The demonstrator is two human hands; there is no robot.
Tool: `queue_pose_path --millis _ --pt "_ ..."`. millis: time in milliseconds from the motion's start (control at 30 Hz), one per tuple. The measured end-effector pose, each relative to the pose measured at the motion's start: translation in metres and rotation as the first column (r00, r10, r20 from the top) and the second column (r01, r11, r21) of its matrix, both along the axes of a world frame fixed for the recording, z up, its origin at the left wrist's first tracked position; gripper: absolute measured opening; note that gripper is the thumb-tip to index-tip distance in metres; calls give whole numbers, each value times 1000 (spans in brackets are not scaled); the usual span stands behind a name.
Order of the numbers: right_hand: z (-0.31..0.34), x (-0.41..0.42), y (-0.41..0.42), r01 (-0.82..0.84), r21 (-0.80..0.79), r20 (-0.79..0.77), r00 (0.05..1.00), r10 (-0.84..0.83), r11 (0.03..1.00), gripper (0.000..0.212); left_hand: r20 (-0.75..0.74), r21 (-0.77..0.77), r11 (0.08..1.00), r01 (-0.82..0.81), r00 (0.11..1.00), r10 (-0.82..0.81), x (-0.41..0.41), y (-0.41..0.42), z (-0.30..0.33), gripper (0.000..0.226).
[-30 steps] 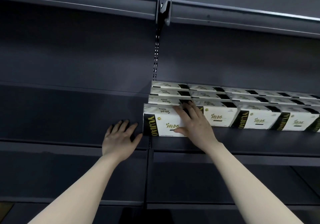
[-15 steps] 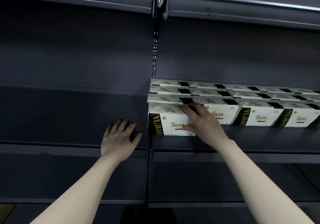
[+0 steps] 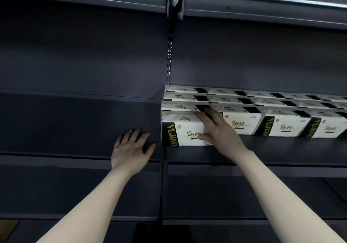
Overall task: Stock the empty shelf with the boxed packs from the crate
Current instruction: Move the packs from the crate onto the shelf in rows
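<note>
In the head view, the right hand (image 3: pixel 219 132) is gripping the front-left boxed pack (image 3: pixel 180 130), fingers spread over its top edge and thumb pressing its front face. That pack is sitting at the left end of the right shelf (image 3: pixel 281 149), in front of rows of other packs (image 3: pixel 281 111). The left hand (image 3: pixel 131 149) is resting flat, fingers straight, on the bare left shelf (image 3: pixel 65 126) just beside the pack.
</note>
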State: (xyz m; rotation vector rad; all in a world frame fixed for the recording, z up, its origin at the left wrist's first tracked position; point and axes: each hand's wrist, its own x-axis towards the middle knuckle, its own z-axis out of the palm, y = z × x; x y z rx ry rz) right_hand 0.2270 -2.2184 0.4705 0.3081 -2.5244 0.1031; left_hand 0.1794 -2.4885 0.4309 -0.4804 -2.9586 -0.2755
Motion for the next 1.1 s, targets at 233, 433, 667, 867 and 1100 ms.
queue_pose_path --millis 233,433,667,867,1100 --pt "6 1 -5 74 50 43 996 -76 996 79 -5 -8 1000 0 1000 0 -2 0 0 55" --pt "10 4 -14 238 260 -1 969 -247 936 89 52 -21 1000 13 999 -12 -3 -1 1 57" --pt "4 60 -29 136 50 -136 982 -128 989 66 -63 85 996 -9 998 15 32 -6 -10 72" --pt "-57 115 -31 77 -29 -61 995 -79 997 55 -132 230 972 35 991 -5 93 -15 -51 71" --pt "-158 172 -40 64 -78 175 983 -50 995 55 104 216 976 -6 994 -16 162 -30 -128 75"
